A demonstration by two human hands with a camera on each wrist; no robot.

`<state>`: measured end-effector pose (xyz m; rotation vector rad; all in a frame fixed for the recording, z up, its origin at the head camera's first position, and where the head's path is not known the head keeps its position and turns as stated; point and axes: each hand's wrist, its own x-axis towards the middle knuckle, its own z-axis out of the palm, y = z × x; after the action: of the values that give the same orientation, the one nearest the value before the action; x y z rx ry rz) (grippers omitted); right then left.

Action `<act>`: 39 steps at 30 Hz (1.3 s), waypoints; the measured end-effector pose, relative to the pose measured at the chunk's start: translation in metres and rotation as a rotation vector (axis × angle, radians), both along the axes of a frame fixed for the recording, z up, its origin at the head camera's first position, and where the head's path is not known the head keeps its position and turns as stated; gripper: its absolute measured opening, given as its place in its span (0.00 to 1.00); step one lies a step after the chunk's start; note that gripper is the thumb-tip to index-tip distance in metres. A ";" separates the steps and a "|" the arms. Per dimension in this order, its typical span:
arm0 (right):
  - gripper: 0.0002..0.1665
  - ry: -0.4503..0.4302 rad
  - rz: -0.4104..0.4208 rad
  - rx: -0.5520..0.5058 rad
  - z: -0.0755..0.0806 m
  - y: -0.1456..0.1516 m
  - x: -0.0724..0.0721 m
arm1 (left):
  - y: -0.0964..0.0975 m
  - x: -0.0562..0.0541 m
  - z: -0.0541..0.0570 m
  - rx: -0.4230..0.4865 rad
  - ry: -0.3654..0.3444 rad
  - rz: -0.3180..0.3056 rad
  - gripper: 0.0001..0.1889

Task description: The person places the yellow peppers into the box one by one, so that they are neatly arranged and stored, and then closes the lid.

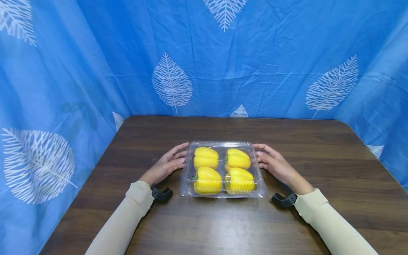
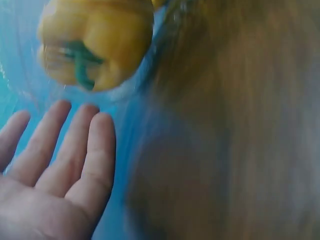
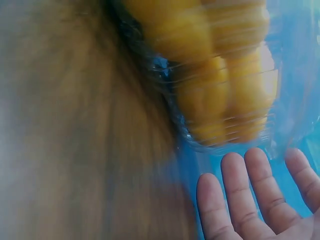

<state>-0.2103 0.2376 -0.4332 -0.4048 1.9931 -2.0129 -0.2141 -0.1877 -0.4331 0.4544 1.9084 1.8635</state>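
Note:
A clear plastic clamshell container lies on the table, with several yellow bell peppers inside it in two rows. My left hand is at the container's left side, fingers stretched toward it. On the opposite side, my right hand reaches its extended fingers to the right wall. The left wrist view shows one bell pepper with a green stem through the plastic, just beyond the fingertips. In the right wrist view, straight fingers lie close to the ridged plastic. Whether either hand touches the container, I cannot tell.
The dark wood-grain table stretches around the container, its far edge against a blue curtain with white leaf prints. A black band sits on the left wrist, and another black band on the right. Both wrist views are blurred.

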 end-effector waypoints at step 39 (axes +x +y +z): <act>0.37 0.117 0.442 0.049 -0.001 0.010 0.039 | -0.005 0.047 0.011 -0.166 -0.012 -0.227 0.33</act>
<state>-0.1709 0.2473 -0.4342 -0.8823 1.8118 -1.6938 -0.1670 -0.1926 -0.4221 0.5774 1.8976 1.5473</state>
